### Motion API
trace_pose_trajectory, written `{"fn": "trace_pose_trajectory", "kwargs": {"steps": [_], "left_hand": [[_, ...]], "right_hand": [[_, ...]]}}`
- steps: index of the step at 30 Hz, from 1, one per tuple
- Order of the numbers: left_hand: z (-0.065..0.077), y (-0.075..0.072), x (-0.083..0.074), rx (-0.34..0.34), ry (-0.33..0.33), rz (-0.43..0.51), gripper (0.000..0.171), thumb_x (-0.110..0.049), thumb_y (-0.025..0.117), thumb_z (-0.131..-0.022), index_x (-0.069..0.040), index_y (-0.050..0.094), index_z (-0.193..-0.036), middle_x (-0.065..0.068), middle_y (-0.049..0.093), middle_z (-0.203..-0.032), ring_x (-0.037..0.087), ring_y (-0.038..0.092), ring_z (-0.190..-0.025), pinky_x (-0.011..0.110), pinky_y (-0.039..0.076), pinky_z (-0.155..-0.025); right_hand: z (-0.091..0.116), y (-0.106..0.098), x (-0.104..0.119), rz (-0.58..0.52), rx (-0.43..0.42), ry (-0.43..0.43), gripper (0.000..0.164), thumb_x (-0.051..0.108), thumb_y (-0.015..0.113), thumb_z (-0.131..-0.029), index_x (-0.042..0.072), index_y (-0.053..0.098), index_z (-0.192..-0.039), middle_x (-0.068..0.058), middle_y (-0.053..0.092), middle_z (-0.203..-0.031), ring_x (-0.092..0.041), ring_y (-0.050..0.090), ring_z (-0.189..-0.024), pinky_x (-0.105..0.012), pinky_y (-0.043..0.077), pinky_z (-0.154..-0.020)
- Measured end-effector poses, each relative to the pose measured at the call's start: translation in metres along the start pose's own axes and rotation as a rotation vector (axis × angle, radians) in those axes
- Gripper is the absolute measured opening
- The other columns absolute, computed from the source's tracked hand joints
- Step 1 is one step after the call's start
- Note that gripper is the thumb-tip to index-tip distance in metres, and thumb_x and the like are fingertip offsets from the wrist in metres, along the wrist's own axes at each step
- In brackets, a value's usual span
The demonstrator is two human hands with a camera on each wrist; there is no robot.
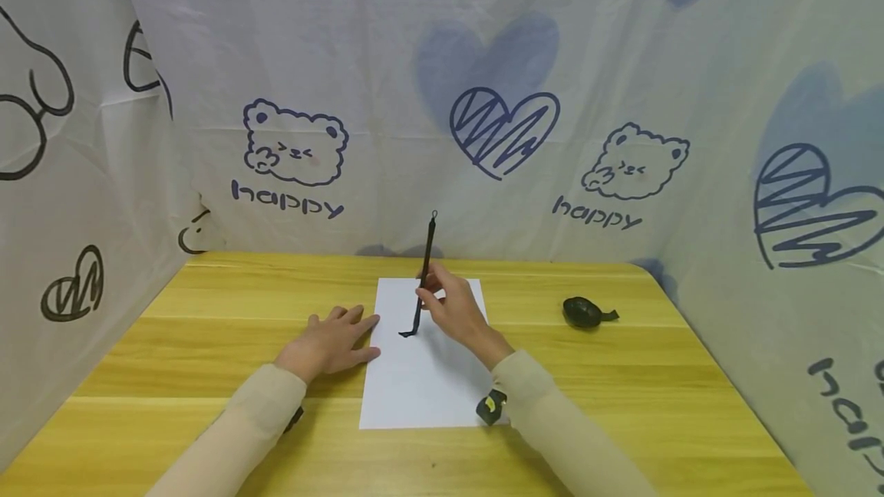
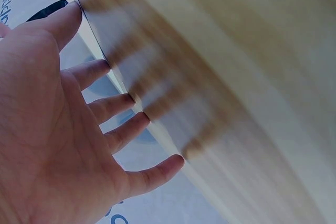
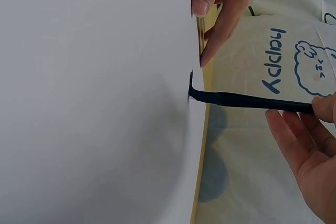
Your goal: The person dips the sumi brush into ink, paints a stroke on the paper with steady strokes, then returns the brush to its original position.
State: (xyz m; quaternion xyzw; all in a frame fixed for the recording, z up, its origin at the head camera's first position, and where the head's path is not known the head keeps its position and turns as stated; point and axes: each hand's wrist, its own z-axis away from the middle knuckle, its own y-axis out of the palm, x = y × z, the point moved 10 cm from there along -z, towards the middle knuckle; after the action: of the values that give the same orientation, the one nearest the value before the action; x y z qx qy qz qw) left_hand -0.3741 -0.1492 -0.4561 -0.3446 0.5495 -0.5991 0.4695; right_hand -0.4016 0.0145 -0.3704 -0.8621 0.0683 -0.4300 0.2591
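A black writing brush with a small hanging loop on top stands nearly upright over a white sheet of paper. My right hand pinches its handle between thumb and fingers. In the right wrist view the soft brush tip bends against the paper, beside a short black ink stroke. My left hand lies with fingers spread on the table, its fingertips at the paper's left edge. The left wrist view shows that palm and its parted fingers, holding nothing.
On the right of the yellow wood-grain table sits a small black dish with a short handle. White curtains printed with hearts and bears hang behind and on both sides. A black wrist device shows at the right sleeve.
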Motion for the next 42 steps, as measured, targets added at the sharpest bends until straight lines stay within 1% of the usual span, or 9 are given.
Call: {"fn": "trace_pose_trajectory", "kwargs": {"steps": [4, 8, 15, 20, 26, 32, 39, 42], "left_hand": [[0.0, 0.001, 0.001, 0.008, -0.003, -0.005, 0.072, -0.06, 0.053, -0.101, -0.018, 0.042, -0.159, 0.02, 0.038, -0.165, 0.046, 0.037, -0.149, 0.079, 0.031, -0.11], [-0.001, 0.001, 0.001, 0.019, -0.012, -0.008, 0.072, -0.061, 0.052, -0.101, -0.019, 0.04, -0.16, 0.019, 0.036, -0.166, 0.045, 0.036, -0.15, 0.078, 0.031, -0.111], [0.0, 0.001, 0.0, 0.017, -0.003, -0.007, 0.072, -0.059, 0.052, -0.102, -0.018, 0.041, -0.159, 0.02, 0.037, -0.165, 0.046, 0.036, -0.149, 0.078, 0.031, -0.111], [0.0, 0.001, 0.001, 0.015, -0.006, -0.002, 0.071, -0.059, 0.053, -0.102, -0.019, 0.041, -0.16, 0.02, 0.036, -0.166, 0.046, 0.036, -0.15, 0.078, 0.029, -0.112], [0.002, 0.0, -0.001, 0.014, 0.0, 0.008, 0.072, -0.058, 0.053, -0.102, -0.018, 0.04, -0.16, 0.02, 0.036, -0.166, 0.047, 0.035, -0.15, 0.079, 0.029, -0.112], [0.0, 0.002, 0.0, 0.017, 0.005, 0.013, 0.072, -0.058, 0.053, -0.102, -0.018, 0.039, -0.16, 0.02, 0.035, -0.166, 0.047, 0.034, -0.151, 0.079, 0.028, -0.112], [0.001, 0.002, 0.0, 0.012, 0.011, 0.018, 0.073, -0.059, 0.053, -0.102, -0.018, 0.04, -0.16, 0.02, 0.035, -0.166, 0.047, 0.034, -0.151, 0.079, 0.028, -0.111], [0.001, 0.002, 0.0, 0.013, 0.011, 0.02, 0.073, -0.058, 0.053, -0.102, -0.017, 0.039, -0.16, 0.02, 0.034, -0.166, 0.048, 0.033, -0.151, 0.08, 0.027, -0.112]], "right_hand": [[0.0, -0.002, -0.001, 0.007, -0.002, 0.005, 0.017, -0.001, 0.063, -0.099, 0.0, 0.061, -0.115, -0.02, 0.072, -0.096, -0.03, 0.073, -0.09, -0.027, 0.063, -0.072], [0.001, -0.005, 0.0, 0.002, -0.004, -0.001, 0.017, -0.003, 0.063, -0.099, 0.0, 0.061, -0.115, -0.02, 0.072, -0.096, -0.03, 0.073, -0.09, -0.031, 0.064, -0.072], [0.001, -0.008, -0.002, 0.016, -0.01, -0.004, 0.017, -0.003, 0.063, -0.099, 0.0, 0.061, -0.116, -0.02, 0.072, -0.096, -0.03, 0.073, -0.09, -0.024, 0.062, -0.071], [0.002, -0.011, -0.005, 0.02, -0.013, 0.011, 0.017, -0.003, 0.063, -0.099, 0.0, 0.061, -0.115, -0.02, 0.072, -0.096, -0.031, 0.074, -0.09, -0.023, 0.062, -0.071], [0.003, -0.015, -0.006, 0.049, -0.018, 0.015, 0.017, -0.001, 0.064, -0.099, 0.001, 0.061, -0.116, -0.02, 0.073, -0.098, -0.029, 0.074, -0.091, -0.022, 0.061, -0.072], [0.004, -0.019, -0.008, 0.047, -0.027, 0.022, 0.017, -0.002, 0.063, -0.099, 0.001, 0.061, -0.116, -0.019, 0.073, -0.097, -0.028, 0.073, -0.09, -0.022, 0.061, -0.071], [0.005, -0.023, -0.009, 0.033, -0.04, 0.009, 0.017, -0.003, 0.064, -0.098, 0.001, 0.061, -0.115, -0.021, 0.072, -0.096, -0.032, 0.073, -0.089, -0.03, 0.064, -0.071], [0.006, -0.025, -0.011, 0.028, -0.049, 0.008, 0.017, -0.003, 0.064, -0.098, 0.0, 0.061, -0.114, -0.021, 0.071, -0.095, -0.032, 0.072, -0.088, -0.03, 0.064, -0.07]]}}
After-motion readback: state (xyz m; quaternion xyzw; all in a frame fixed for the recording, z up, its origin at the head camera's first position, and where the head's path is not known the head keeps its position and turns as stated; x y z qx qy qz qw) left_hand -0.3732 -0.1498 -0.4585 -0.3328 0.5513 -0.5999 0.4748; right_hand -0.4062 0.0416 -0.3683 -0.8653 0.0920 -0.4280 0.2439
